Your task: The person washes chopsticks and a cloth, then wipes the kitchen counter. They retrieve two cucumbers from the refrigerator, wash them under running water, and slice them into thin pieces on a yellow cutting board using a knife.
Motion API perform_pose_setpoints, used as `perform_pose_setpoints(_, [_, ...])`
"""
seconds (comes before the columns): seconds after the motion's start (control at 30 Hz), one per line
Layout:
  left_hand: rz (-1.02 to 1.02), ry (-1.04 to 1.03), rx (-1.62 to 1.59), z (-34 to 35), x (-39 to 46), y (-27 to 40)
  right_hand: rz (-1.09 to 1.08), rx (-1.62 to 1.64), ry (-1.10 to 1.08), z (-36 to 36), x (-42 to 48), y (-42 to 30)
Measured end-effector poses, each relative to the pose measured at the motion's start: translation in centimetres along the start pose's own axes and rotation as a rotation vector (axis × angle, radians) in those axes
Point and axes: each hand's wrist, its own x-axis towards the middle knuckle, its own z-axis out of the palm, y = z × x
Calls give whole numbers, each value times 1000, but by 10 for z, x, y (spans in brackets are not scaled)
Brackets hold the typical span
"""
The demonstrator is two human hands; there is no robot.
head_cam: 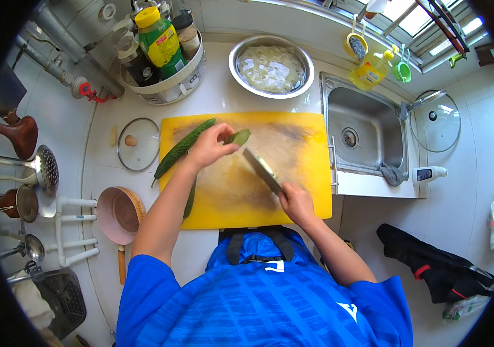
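Observation:
My left hand (212, 145) pinches a cut piece of cucumber (240, 138) above the yellow cutting board (307, 199). In my right hand (296, 201) is a kitchen knife (262, 171), its blade angled up and to the left. Something pale green, perhaps cucumber, clings along the blade. A whole cucumber (182, 151) lies slantwise at the board's left edge, partly behind my left hand. Below it, another cucumber (189, 204) shows only in part past my left forearm. Dark stains mark the board's middle.
Behind the board stands a steel bowl (234, 80) of pale pieces in water. The sink (366, 117) lies right, a spice rack (173, 92) back left. A glass lid (136, 149) and a saucepan (112, 212) sit left. Utensils (47, 171) hang on the left wall.

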Motion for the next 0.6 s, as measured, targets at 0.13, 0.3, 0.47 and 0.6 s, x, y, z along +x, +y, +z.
perform_pose_setpoints(0.13, [195,83,386,45,-33,-15,88,79,31,-10,1,3])
perform_pose_setpoints(0.3, [416,136,634,85,-71,-46,131,195,-19,-5,-4,0])
perform_pose_setpoints(0.47, [304,96,638,72,-99,-43,187,240,-65,2,-7,-2])
perform_pose_setpoints(0.6, [159,23,579,56,-106,-47,188,233,-89,4,-7,-5])
